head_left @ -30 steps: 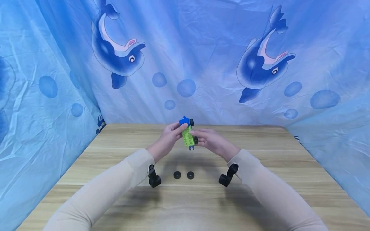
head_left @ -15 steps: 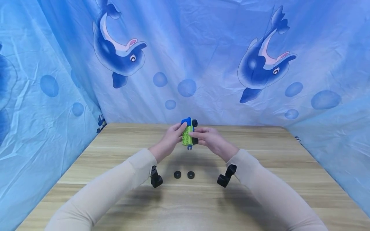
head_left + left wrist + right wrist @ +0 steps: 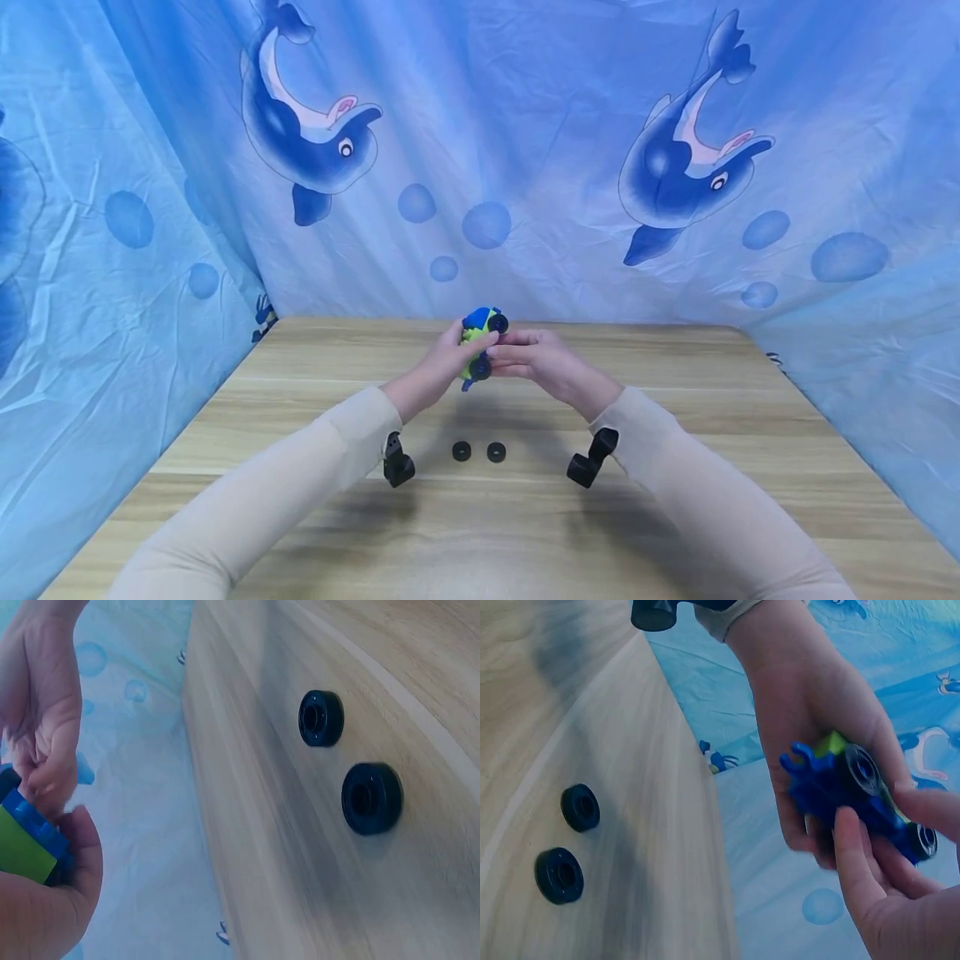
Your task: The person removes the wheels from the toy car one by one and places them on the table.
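My left hand (image 3: 438, 367) grips a green and blue toy car (image 3: 477, 319) above the far part of the table. The car is tilted, its black wheels facing right and a small blue hook at its near end. My right hand (image 3: 553, 365) holds the car's wheel side; in the right wrist view its fingers (image 3: 851, 840) lie along the blue underside of the toy car (image 3: 817, 787) and the thumb is by the wheels. The left wrist view catches only part of the car (image 3: 22, 847). Two black wheels (image 3: 462, 451) (image 3: 496, 452) lie apart on the table.
The wooden table (image 3: 480, 533) reaches back to a blue dolphin-print curtain (image 3: 525, 125), which also hangs at both sides. A black wrist camera (image 3: 399, 460) sits on the left sleeve, another camera (image 3: 592, 458) on the right sleeve.
The car has been turned in my hands: its studded green top faced me before, and its wheeled side now shows more. The two loose wheels have stayed put.
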### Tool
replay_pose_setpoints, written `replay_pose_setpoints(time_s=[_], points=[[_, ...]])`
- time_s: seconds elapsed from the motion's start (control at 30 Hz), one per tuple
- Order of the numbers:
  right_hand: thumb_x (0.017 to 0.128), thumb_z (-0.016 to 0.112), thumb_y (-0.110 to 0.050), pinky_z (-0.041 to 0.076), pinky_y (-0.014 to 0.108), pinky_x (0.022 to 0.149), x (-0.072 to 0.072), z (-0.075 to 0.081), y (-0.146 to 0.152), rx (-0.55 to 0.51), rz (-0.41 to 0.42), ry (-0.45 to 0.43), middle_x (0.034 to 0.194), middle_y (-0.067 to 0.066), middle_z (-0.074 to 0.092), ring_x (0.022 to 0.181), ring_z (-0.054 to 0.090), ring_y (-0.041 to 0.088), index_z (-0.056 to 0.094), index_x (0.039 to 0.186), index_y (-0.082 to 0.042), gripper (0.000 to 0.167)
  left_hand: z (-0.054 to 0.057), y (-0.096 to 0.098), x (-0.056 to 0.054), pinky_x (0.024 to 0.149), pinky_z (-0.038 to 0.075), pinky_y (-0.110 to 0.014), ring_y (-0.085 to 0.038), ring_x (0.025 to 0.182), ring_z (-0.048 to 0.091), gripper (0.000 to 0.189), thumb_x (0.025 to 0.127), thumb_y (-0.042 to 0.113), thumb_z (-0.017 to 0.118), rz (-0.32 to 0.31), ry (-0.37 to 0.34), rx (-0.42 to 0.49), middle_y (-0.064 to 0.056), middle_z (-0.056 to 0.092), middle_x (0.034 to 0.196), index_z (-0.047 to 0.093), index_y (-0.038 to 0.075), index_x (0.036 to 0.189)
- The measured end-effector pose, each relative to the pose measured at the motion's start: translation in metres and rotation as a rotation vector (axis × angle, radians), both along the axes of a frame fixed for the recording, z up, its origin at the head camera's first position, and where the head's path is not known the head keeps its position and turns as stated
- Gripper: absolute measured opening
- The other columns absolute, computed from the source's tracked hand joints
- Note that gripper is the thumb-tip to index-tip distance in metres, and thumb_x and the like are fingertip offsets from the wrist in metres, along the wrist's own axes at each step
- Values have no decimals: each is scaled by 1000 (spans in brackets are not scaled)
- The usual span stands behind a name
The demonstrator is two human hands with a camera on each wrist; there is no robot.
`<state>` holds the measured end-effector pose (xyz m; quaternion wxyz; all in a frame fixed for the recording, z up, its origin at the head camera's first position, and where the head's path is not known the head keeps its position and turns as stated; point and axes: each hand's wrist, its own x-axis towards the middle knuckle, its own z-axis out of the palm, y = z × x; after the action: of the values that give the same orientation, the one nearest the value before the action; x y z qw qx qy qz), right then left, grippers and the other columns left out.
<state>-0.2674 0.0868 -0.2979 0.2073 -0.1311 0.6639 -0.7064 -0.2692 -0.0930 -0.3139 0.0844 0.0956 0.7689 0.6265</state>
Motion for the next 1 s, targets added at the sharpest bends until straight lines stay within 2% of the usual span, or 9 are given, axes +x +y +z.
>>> replay_pose_setpoints(time_s=[0.1,0.27,0.4,0.57,0.77,1.0], points=[[95,60,-9,53,38,93,-1,1,4,26,51,21,95,8,72,86,71,17,55,123,10,34,0,-3,1,105,43,-46,-30,122,54,64,94,36,61,-20,24,-49,-14,51,135,32,11,145],[96,60,-15,55,41,89,1,4,8,118,116,60,92,11,73,85,72,22,58,118,9,33,-2,-7,2,100,47,-44,-30,119,53,64,97,28,58,-96,55,-157,-19,46,136,23,10,147],[96,57,-11,55,42,89,5,5,9,133,168,97,95,15,73,86,72,22,59,114,13,30,-3,-11,4,100,46,-43,-28,116,54,68,98,31,56,-161,72,-217,-18,44,136,13,13,148],[98,51,-3,53,42,92,9,4,9,94,224,77,96,16,73,87,72,21,58,111,18,26,-7,-16,3,99,45,-39,-22,109,57,71,96,40,57,-224,85,-273,-14,51,127,13,14,147],[98,51,-4,56,36,87,8,0,9,57,210,59,89,12,74,85,72,20,59,108,17,24,-3,-16,4,101,44,-40,-22,112,55,70,98,38,55,-256,98,-295,-14,48,128,11,12,146],[99,54,-15,55,42,88,8,-1,4,66,191,60,88,12,74,82,72,21,60,112,14,32,-1,-22,5,96,43,-38,-22,107,55,63,99,39,53,-262,80,-305,-14,50,123,17,12,143]])
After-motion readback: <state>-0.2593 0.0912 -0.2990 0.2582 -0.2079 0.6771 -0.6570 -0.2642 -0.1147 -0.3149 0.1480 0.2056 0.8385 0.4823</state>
